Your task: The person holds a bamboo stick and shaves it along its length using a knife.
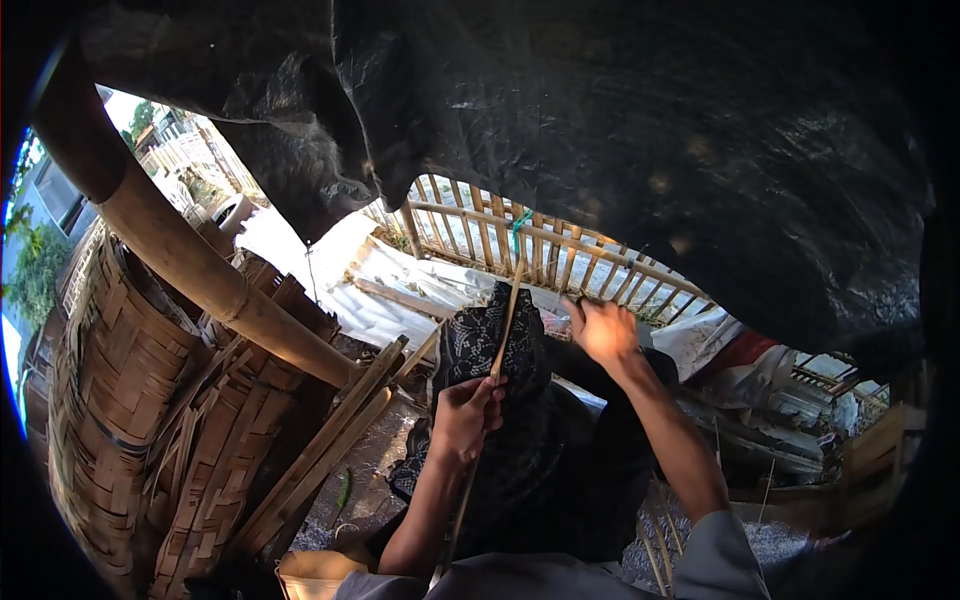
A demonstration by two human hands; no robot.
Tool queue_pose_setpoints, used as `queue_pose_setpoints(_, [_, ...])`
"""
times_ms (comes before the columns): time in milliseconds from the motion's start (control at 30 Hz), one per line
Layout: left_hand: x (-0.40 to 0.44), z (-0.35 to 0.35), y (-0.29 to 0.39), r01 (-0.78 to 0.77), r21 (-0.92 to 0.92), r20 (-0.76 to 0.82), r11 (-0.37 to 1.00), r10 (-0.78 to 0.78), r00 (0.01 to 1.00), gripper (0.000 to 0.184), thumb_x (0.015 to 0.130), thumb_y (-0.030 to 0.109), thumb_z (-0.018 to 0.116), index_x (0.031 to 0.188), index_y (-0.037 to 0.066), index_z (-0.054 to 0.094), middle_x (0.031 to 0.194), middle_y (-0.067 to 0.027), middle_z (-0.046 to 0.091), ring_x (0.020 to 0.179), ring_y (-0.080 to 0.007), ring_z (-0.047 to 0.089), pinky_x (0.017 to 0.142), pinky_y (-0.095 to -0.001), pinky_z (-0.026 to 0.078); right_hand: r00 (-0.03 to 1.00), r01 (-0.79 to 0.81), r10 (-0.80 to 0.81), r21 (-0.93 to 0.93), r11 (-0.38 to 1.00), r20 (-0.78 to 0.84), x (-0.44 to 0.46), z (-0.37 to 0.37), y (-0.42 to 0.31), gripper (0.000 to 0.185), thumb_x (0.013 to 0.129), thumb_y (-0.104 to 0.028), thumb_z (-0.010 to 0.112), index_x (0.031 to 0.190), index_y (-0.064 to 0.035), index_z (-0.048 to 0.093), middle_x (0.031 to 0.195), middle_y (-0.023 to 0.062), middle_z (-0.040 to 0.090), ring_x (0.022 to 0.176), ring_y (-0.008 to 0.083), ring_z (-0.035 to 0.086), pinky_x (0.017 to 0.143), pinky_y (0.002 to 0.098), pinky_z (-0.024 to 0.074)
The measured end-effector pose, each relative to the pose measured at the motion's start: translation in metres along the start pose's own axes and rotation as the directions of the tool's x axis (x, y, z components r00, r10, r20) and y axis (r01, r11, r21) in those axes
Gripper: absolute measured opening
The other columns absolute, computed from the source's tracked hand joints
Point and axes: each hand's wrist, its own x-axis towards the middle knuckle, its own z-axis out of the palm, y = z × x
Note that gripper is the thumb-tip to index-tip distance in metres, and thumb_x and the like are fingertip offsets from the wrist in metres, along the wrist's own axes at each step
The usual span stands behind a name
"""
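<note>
A long, thin bamboo strip (511, 318) runs from near my lap up past my knee, where a black patterned cloth (475, 340) covers my leg. My left hand (466, 418) is closed round the strip at about its middle, thumb near the top. To the right of the strip's upper part, my right hand (603, 330) is raised in bright sun, apart from the strip. Its thumb stands away from the other fingers, which are curled and partly hidden behind the back of the hand; nothing shows in it.
Woven bamboo rolls (110, 400) stand at the left beneath a thick bamboo pole (180, 250). Split bamboo pieces (325, 450) lean beside them. Black plastic sheeting (640, 120) hangs overhead. A slatted bamboo fence (560, 250) stands ahead. A yellowish container (315, 574) sits at the bottom.
</note>
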Motion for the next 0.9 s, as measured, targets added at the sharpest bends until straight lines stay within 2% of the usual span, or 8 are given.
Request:
queue_pose_setpoints(100, [0.0,-0.005,-0.001,0.006,-0.022,0.018,1.0,-0.006,1.0,0.022,0.092,0.012,0.052,0.102,-0.007,0.058,0.072,-0.0002,0.053,0.053,-0.0044,0.041,0.045,-0.0201,0.033,0.982,-0.032,0.025,0.035,0.999,0.187,0.007,0.001,0.033,0.038,0.087,-0.041,0.05,0.08,-0.0081,0.066,0.063,0.0164,0.061,0.061,0.032,0.063,0.057,0.0434,0.0499])
queue_pose_setpoints(267, [0.005,-0.002,0.003,0.031,-0.061,0.046,0.998,-0.028,0.999,0.021,0.092,0.011,0.052,0.101,-0.007,0.058,0.072,-0.0011,0.054,0.052,-0.0047,0.041,0.045,-0.0205,0.033,0.978,0.167,-0.181,0.126,0.978,0.106,-0.048,-0.005,0.019,0.036,0.085,-0.041,0.053,0.074,-0.0089,0.065,0.059,0.0148,0.06,0.057,0.0353,0.061,0.055,0.044,0.0509])
queue_pose_setpoints(367, [0.002,-0.001,0.004,0.041,-0.081,0.033,0.996,-0.039,0.999,0.02,0.091,0.01,0.053,0.1,-0.007,0.058,0.073,-0.003,0.055,0.052,-0.0044,0.039,0.045,-0.0205,0.031,0.991,-0.031,0.0,0.23,0.973,0.136,-0.059,0.008,0.017,0.037,0.086,-0.038,0.053,0.069,-0.0068,0.063,0.058,0.0137,0.06,0.056,0.036,0.06,0.053,0.0439,0.0494])
queue_pose_setpoints(433, [0.003,-0.006,0.001,0.042,-0.116,0.054,0.992,-0.036,0.998,0.022,0.091,0.01,0.053,0.102,-0.008,0.058,0.076,-0.0053,0.057,0.053,-0.0054,0.043,0.046,-0.0214,0.036,0.912,-0.369,0.236,0.424,0.827,0.335,-0.053,0.012,0.025,0.038,0.091,-0.031,0.051,0.067,-0.002,0.057,0.057,0.0133,0.058,0.054,0.0298,0.06,0.052,0.0359,0.0477])
queue_pose_setpoints(500, [0.003,-0.004,0.004,0.053,-0.162,0.077,0.985,-0.041,0.996,0.023,0.091,0.009,0.053,0.104,-0.009,0.057,0.078,-0.0076,0.059,0.054,-0.0064,0.047,0.047,-0.0222,0.04,0.928,-0.358,0.213,0.575,0.736,0.306,-0.048,-0.002,0.026,0.042,0.096,-0.031,0.042,0.068,-0.0006,0.053,0.051,0.0086,0.052,0.043,0.0207,0.053,0.044,0.0318,0.0419])
queue_pose_setpoints(567, [-0.005,0.005,0.013,-0.041,0.12,0.052,0.992,0.035,0.998,0.026,0.092,0.008,0.05,0.109,-0.011,0.054,0.083,-0.0125,0.061,0.06,-0.0108,0.057,0.055,-0.0255,0.051,0.791,-0.612,0.308,0.709,0.35,0.529,-0.042,-0.031,0.019,0.038,0.096,-0.025,0.041,0.068,-0.0008,0.051,0.047,0.0056,0.048,0.042,0.0164,0.052,0.043,0.0295,0.039])
queue_pose_setpoints(700, [-0.006,0.001,0.004,-0.301,0.374,0.246,0.877,0.219,0.944,0.029,0.089,0.003,0.054,0.112,-0.013,0.05,0.089,-0.0163,0.064,0.066,-0.0141,0.063,0.058,-0.0247,0.054,0.913,-0.401,0.094,0.829,0.39,0.397,-0.035,-0.066,0.007,0.033,0.095,-0.02,0.04,0.073,-0.0009,0.054,0.048,0.0028,0.047,0.043,0.0109,0.05,0.042,0.0261,0.0371])
queue_pose_setpoints(900, [-0.006,0.016,-0.003,-0.368,0.571,0.019,0.734,0.436,0.9,0.011,0.086,0.003,0.055,0.091,-0.005,0.062,0.057,-0.0065,0.059,0.05,-0.0089,0.058,0.048,-0.0231,0.045,0.966,0.181,-0.252,0.57,0.801,0.048,-0.031,-0.053,-0.041,0.027,0.086,-0.029,0.057,0.071,-0.0064,0.056,0.056,0.0101,0.057,0.046,0.028,0.057,0.042,0.0354,0.0457])
